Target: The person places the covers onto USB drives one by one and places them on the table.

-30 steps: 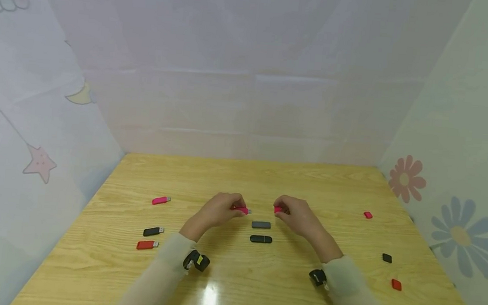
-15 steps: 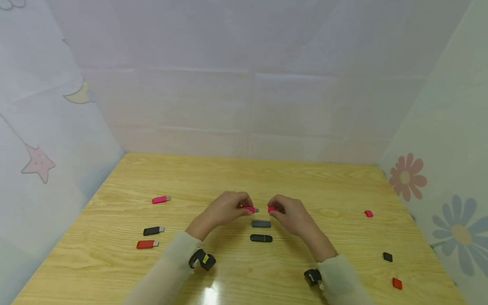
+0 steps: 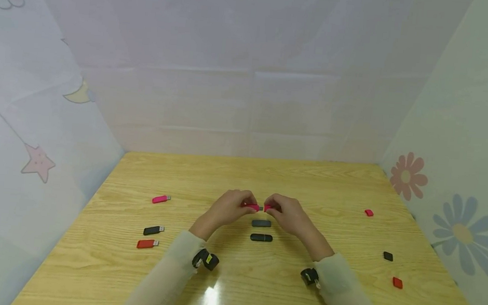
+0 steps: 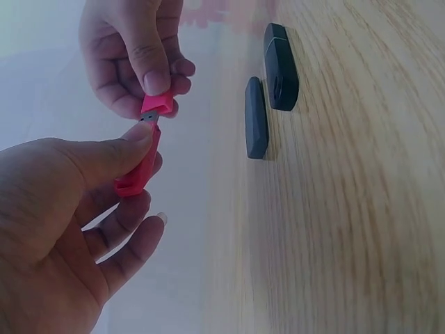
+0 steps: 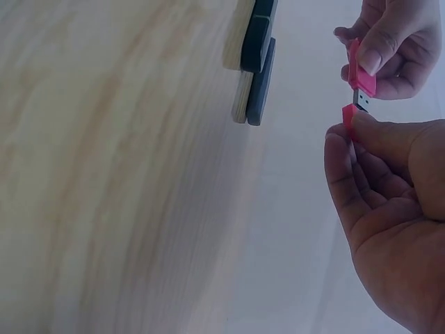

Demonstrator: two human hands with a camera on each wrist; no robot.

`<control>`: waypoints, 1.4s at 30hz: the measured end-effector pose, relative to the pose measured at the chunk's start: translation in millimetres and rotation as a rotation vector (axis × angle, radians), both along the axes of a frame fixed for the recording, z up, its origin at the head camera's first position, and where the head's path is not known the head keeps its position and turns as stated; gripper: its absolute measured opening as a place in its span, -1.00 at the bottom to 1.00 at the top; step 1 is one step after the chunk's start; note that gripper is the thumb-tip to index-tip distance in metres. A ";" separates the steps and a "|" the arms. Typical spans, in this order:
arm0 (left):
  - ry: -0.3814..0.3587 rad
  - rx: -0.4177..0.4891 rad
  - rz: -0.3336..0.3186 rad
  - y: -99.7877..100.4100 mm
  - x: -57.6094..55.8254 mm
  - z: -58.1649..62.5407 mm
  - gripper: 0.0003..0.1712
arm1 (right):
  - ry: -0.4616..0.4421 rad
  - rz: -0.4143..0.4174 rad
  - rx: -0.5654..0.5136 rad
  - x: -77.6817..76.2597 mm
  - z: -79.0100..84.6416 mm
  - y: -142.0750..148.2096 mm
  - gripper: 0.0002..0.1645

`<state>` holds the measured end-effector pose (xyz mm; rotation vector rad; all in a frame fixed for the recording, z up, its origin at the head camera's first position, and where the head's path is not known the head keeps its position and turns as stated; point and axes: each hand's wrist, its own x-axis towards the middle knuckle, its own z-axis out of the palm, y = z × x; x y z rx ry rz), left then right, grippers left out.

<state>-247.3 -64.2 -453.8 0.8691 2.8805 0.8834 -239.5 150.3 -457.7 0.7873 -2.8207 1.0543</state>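
Note:
Above the middle of the table, my left hand (image 3: pixel 231 206) pinches a pink USB stick (image 4: pixel 144 165) between thumb and fingers. Its bare metal plug (image 4: pixel 149 115) points right. Facing it, my right hand (image 3: pixel 287 213) pinches a small pink cap (image 5: pixel 350 120) by thumb and fingertips. In both wrist views the plug's tip is right at the cap's open end, with some metal still showing. Below the hands in the head view lie a grey capped USB stick (image 3: pixel 261 223) and a black capped one (image 3: pixel 261 238).
On the table's left lie uncapped USB sticks: pink (image 3: pixel 161 199), black (image 3: pixel 153 231) and red (image 3: pixel 147 244). Loose caps lie on the right: pink (image 3: pixel 369 213), black (image 3: pixel 388 256) and red (image 3: pixel 397 282). Patterned sheets (image 3: pixel 249 95) enclose the table's back and sides.
Both hands have come together, the left moving right with the pink USB stick and the right moving left with the cap. The gap between plug and cap has nearly closed.

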 end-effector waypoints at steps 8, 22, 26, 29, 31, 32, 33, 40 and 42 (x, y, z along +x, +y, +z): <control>0.003 -0.004 0.022 -0.1 3.0 0.9 -0.85 | 0.007 0.002 -0.022 0.6 -3.1 -3.1 -0.85; -0.006 0.023 0.009 3.3 2.1 1.6 -0.85 | 0.036 0.013 -0.058 -1.8 -4.3 -6.9 -0.89; -0.026 0.050 0.000 3.8 3.0 -2.3 -0.86 | 0.034 0.020 -0.056 -0.9 -7.2 -8.6 -0.89; -0.037 0.064 -0.005 4.2 3.2 -6.2 -0.87 | 0.029 0.013 -0.050 0.6 -9.8 -8.0 -0.88; -0.032 0.075 -0.014 4.7 2.6 -7.9 -0.87 | 0.027 0.004 -0.047 1.2 -10.2 -7.9 -0.89; -0.028 0.079 -0.017 5.0 2.3 -8.2 -0.88 | 0.029 -0.003 -0.044 1.4 -10.2 -8.0 -0.89; -0.025 0.088 -0.020 5.3 2.2 -8.0 -0.88 | 0.033 -0.010 -0.047 1.4 -9.9 -8.1 -0.89; -0.022 0.117 -0.025 7.9 0.2 -3.2 -0.91 | 0.029 -0.046 -0.051 2.3 -4.4 -12.1 -0.91; -0.029 0.117 -0.030 8.4 -0.1 -1.7 -0.92 | 0.006 -0.053 -0.050 2.9 -4.1 -13.3 -0.92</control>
